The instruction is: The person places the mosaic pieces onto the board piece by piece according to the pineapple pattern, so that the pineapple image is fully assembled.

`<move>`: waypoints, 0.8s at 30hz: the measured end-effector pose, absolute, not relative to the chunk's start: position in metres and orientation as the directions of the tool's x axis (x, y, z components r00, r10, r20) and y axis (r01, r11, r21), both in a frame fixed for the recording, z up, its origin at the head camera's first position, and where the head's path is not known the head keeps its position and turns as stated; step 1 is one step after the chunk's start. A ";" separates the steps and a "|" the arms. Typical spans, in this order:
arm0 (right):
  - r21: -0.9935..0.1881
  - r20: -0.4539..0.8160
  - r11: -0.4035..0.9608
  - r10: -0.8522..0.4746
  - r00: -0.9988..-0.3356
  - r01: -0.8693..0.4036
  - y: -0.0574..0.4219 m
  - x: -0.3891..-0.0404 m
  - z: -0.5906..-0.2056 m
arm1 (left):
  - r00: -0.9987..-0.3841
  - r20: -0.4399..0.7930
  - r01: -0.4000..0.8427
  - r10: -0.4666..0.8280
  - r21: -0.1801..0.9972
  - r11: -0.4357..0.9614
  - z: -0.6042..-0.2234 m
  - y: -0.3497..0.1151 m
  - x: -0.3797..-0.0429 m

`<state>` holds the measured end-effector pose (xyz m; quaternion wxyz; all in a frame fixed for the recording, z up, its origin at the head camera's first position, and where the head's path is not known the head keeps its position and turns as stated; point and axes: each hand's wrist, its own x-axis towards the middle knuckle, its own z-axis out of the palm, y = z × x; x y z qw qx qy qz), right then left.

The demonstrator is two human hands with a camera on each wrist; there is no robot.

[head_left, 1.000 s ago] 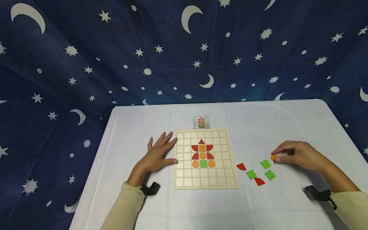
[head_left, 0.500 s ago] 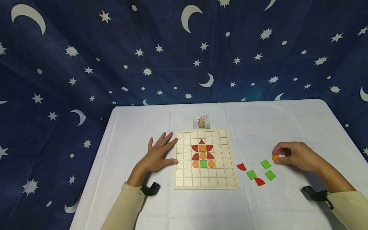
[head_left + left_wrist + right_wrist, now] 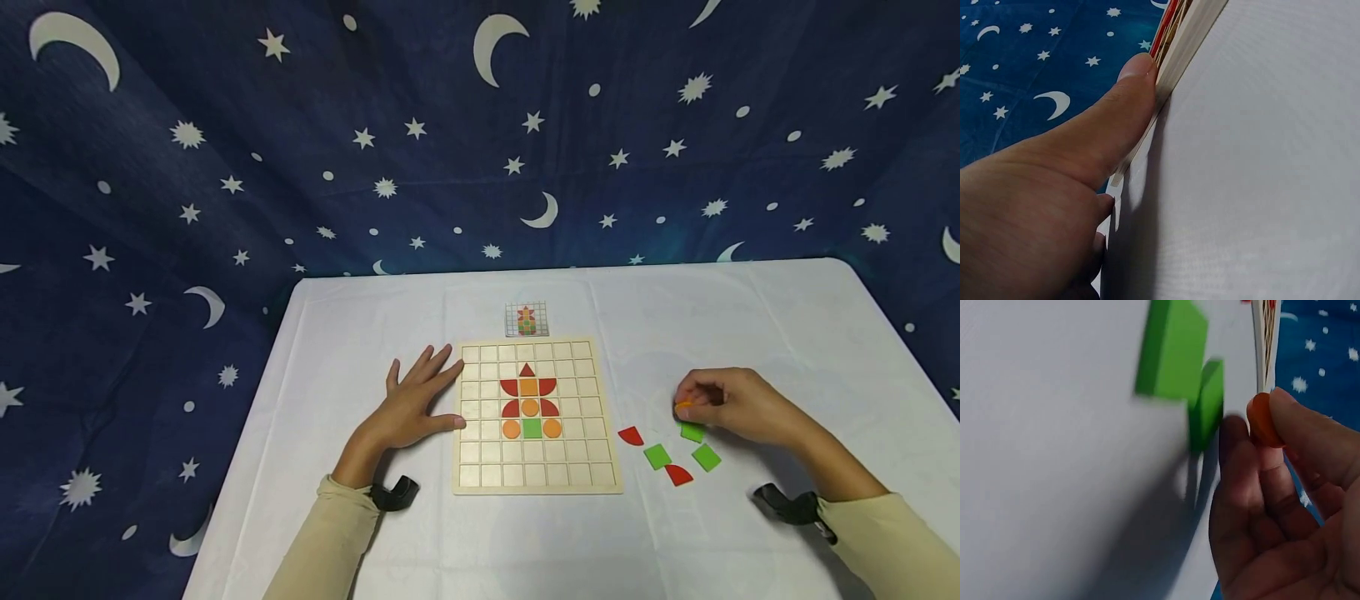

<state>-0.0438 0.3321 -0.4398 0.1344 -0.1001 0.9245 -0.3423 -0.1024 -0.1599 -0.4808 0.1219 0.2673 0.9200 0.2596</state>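
Between thumb and fingers my right hand (image 3: 738, 404) pinches a round orange piece (image 3: 1264, 420), held above the table near a green square (image 3: 692, 432). My left hand (image 3: 408, 410) is spread beside a wooden grid board (image 3: 480, 477), its thumb and index fingertip at the left edge; the left wrist view shows the thumb (image 3: 1129, 94) against that edge. Red, orange and green pieces form a figure in the board's middle columns. An orange circle (image 3: 552, 428) lies at the right end of the figure's lowest row, with a green square (image 3: 532, 428) beside it.
A small printed card (image 3: 527, 319) with a coloured grid figure lies behind the board. Right of the board are loose red quarter circles (image 3: 631, 436) and other green squares (image 3: 657, 456). A white cloth covers the table (image 3: 360, 333); a starry curtain (image 3: 450, 125) hangs behind.
Holding the orange piece, my right hand has moved left over the green square and now partly covers it. The left hand and the board pieces have stayed in place.
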 end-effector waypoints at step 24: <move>-0.835 -0.199 0.543 -0.448 -0.872 -0.088 0.216 -0.053 -0.441 | -0.831 -0.089 0.424 0.549 0.538 0.729 -0.480 -0.159 -0.102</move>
